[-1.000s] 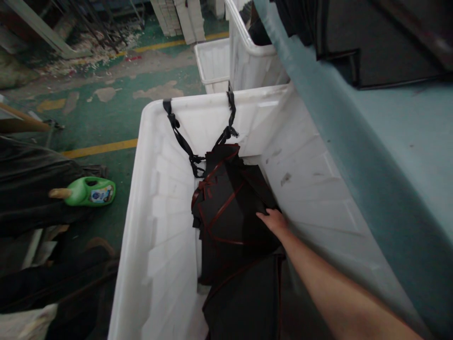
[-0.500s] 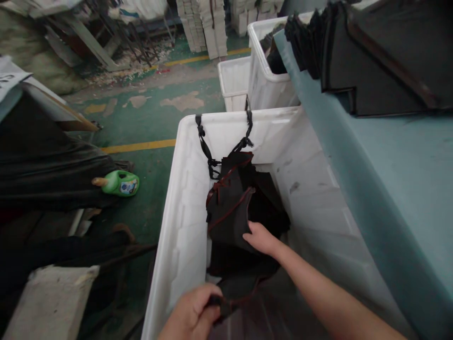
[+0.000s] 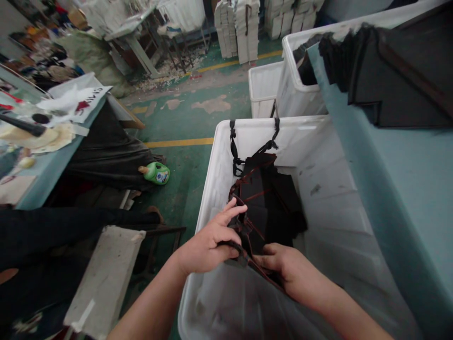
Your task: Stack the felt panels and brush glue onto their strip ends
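Head view, left hand (image 3: 207,248), right hand (image 3: 290,269), grips clamped on black fabric (image 3: 256,222) (both curled)

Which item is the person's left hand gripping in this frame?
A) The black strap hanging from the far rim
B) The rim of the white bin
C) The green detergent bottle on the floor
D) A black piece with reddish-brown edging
D. The left hand is closed on the edge of the black piece with reddish-brown edging, inside the white bin.

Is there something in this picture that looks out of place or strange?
Yes. A green plastic bottle lies on its side on the green painted floor, left of the white plastic bin, looking dropped. A tan stick pokes from its neck.
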Motion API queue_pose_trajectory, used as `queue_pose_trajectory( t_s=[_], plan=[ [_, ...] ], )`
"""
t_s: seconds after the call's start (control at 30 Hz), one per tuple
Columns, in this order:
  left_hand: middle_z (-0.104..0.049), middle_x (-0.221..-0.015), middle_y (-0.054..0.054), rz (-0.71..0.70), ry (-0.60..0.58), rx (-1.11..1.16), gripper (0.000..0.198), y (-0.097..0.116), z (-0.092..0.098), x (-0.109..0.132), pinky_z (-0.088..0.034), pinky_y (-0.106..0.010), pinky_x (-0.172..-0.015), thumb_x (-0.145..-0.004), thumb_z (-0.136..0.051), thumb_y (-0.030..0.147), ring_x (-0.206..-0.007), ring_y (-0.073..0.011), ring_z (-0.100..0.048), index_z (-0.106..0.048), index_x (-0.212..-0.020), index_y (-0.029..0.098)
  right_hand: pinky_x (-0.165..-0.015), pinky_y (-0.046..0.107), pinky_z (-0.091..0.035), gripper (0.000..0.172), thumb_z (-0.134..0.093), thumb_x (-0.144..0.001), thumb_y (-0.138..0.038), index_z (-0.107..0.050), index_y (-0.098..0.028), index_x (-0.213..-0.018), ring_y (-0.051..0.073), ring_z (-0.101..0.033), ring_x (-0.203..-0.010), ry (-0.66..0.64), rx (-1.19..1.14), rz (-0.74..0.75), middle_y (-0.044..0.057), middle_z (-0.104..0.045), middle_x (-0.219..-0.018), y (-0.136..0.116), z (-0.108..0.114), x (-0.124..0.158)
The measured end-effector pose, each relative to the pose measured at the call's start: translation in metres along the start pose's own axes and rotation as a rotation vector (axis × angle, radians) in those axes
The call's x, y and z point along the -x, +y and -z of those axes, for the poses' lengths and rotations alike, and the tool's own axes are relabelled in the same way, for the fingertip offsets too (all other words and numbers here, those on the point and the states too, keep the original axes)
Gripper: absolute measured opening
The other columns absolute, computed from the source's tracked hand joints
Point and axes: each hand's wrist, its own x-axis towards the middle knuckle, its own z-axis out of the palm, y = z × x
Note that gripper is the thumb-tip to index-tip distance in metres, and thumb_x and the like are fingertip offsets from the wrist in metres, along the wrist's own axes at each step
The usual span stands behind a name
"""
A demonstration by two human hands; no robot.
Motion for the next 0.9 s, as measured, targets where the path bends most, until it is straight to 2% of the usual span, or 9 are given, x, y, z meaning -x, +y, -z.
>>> queue_pose_trajectory(
  t_s=[0.13, 0.27, 0.33, 0.4, 0.47, 0.57, 0.63, 0.77, 0.9],
  plan=[
    [-0.048, -0.124, -0.007, -0.075, -0.028, 0.075, 0.019, 0.023, 0.012, -0.004, -0.026, -0.046, -0.107, -0.068, -0.058, 0.004, -0.128, -0.0261, -0.032, -0.069, -0.073, 0.02, -0.069, 0.025, -0.045, 0.028, -0.052, -0.083, -0.027, -0.066, -0.027, -0.108, 0.019, -0.059, -0.078, 0.065, -0.095, 0.023, 0.006, -0.063, -0.087, -0.018, 0.001, 0.014],
    [-0.052, -0.107, -0.008, -0.103, -0.004, 0.056, 0.014, 0.043, 0.015, -0.003, -0.037, -0.039, -0.099, -0.071, -0.059, 0.01, -0.11, -0.0224, -0.048, -0.069, -0.071, 0.018, -0.079, 0.027, -0.046, 0.033, -0.044, -0.086, -0.019, -0.062, -0.026, -0.114, 0.019, -0.059, -0.089, 0.077, -0.237, 0.071, 0.007, -0.062, -0.103, -0.036, 0.003, 0.023],
    [-0.05, -0.101, -0.007, -0.08, 0.005, 0.021, 0.015, 0.051, 0.012, -0.004, -0.042, -0.035, -0.094, -0.073, -0.057, 0.01, -0.102, -0.0197, -0.051, -0.069, -0.074, 0.019, -0.086, 0.03, -0.045, 0.039, -0.043, -0.085, -0.014, -0.056, -0.025, -0.121, 0.02, -0.057, -0.097, 0.111, -0.293, 0.089, 0.007, -0.061, -0.108, -0.045, 0.004, 0.023],
    [-0.049, -0.098, -0.006, -0.059, 0.032, -0.017, 0.017, 0.058, 0.007, -0.005, -0.043, -0.032, -0.09, -0.074, -0.056, 0.01, -0.099, -0.0184, -0.051, -0.069, -0.077, 0.019, -0.093, 0.034, -0.041, 0.046, -0.045, -0.083, -0.013, -0.049, -0.024, -0.127, 0.021, -0.055, -0.102, 0.214, -0.337, 0.1, 0.006, -0.061, -0.11, -0.052, 0.003, 0.021],
    [-0.049, -0.095, -0.005, -0.043, 0.081, -0.033, 0.016, 0.065, -0.001, -0.007, -0.043, -0.031, -0.088, -0.073, -0.056, 0.009, -0.096, -0.0173, -0.051, -0.068, -0.076, 0.019, -0.093, 0.035, -0.042, 0.046, -0.048, -0.083, -0.016, -0.047, -0.023, -0.129, 0.02, -0.056, -0.099, 0.352, -0.377, 0.108, 0.005, -0.062, -0.107, -0.056, 0.002, 0.016],
    [-0.05, -0.093, -0.005, -0.027, 0.159, -0.038, 0.013, 0.075, -0.011, -0.009, -0.043, -0.03, -0.085, -0.073, -0.056, 0.008, -0.093, -0.0162, -0.051, -0.066, -0.072, 0.017, -0.077, 0.031, -0.05, 0.031, -0.048, -0.087, -0.026, -0.062, -0.022, -0.114, 0.018, -0.06, -0.078, 0.508, -0.471, 0.097, 0.004, -0.066, -0.089, -0.06, 0.001, 0.011],
    [-0.051, -0.093, -0.005, -0.034, 0.203, -0.053, 0.011, 0.08, -0.016, -0.009, -0.042, -0.031, -0.086, -0.074, -0.056, 0.01, -0.093, -0.0168, -0.051, -0.064, -0.071, 0.016, -0.07, 0.029, -0.051, 0.027, -0.048, -0.087, -0.032, -0.068, -0.022, -0.101, 0.017, -0.06, -0.072, 0.572, -0.562, 0.071, 0.004, -0.067, -0.082, -0.063, 0.001, 0.01],
    [-0.053, -0.09, -0.005, -0.065, 0.257, -0.076, 0.009, 0.09, -0.021, -0.01, -0.042, -0.032, -0.084, -0.076, -0.056, 0.015, -0.092, -0.0176, -0.05, -0.062, -0.069, 0.016, -0.074, 0.031, -0.05, 0.026, -0.055, -0.082, -0.038, -0.07, -0.023, -0.096, 0.019, -0.061, -0.078, 0.642, -0.696, 0.05, 0.004, -0.068, -0.086, -0.073, 0.007, 0.012],
    [-0.053, -0.089, -0.006, -0.096, 0.304, -0.122, 0.013, 0.096, -0.03, -0.013, -0.044, -0.031, -0.08, -0.08, -0.052, 0.017, -0.089, -0.0169, -0.051, -0.062, -0.07, 0.016, -0.074, 0.029, -0.048, 0.026, -0.064, -0.074, -0.042, -0.071, -0.021, -0.088, 0.018, -0.058, -0.075, 0.616, -0.868, 0.015, 0.003, -0.067, -0.079, -0.08, 0.016, 0.012]
  ],
)
